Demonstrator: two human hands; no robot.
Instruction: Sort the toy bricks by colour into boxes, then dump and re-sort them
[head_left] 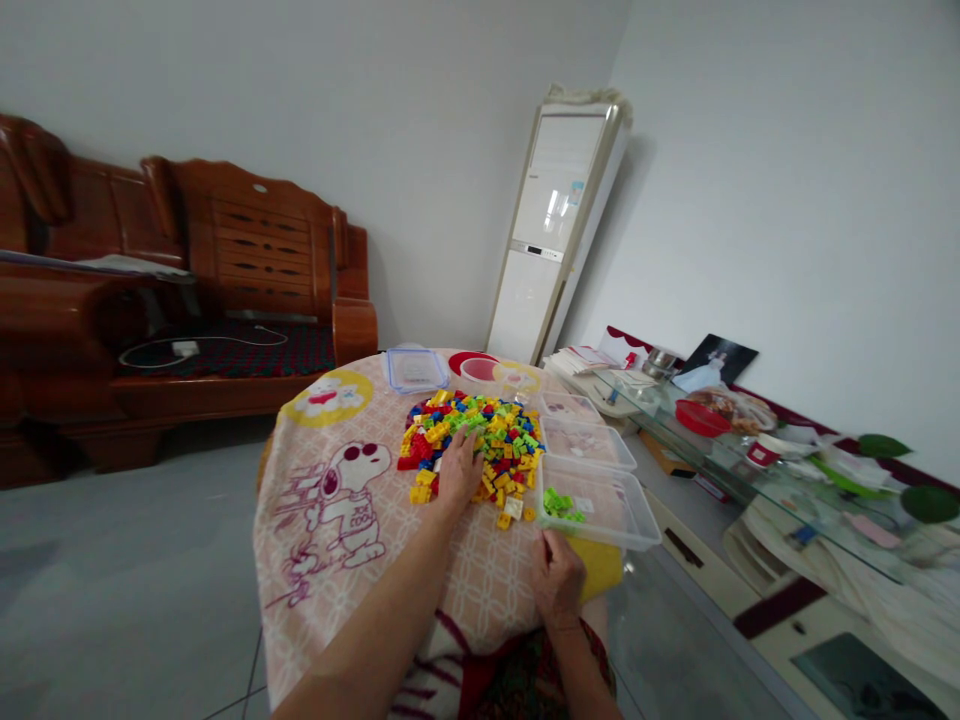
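A heap of toy building bricks (501, 440) in yellow, green, red and blue lies in the middle of the cloth-covered round table (480, 570). My left hand (459, 472) reaches onto its near side, with fingers stretched over the bricks and touching them. Their tips are partly hidden. My right hand (559, 575) is closed beside the near left corner of a clear plastic box (630, 515); what its fingers hold, if anything, is hidden. Several green bricks (561, 505) lie inside that box, at its left end.
Two more clear boxes, a middle one (589, 445) and a far one (570, 407), stand behind the near box. A blue-rimmed lid (417, 370) lies at the table's far edge. To the right is a cluttered glass-topped cabinet (720, 465); a wooden sofa (255, 270) stands at left.
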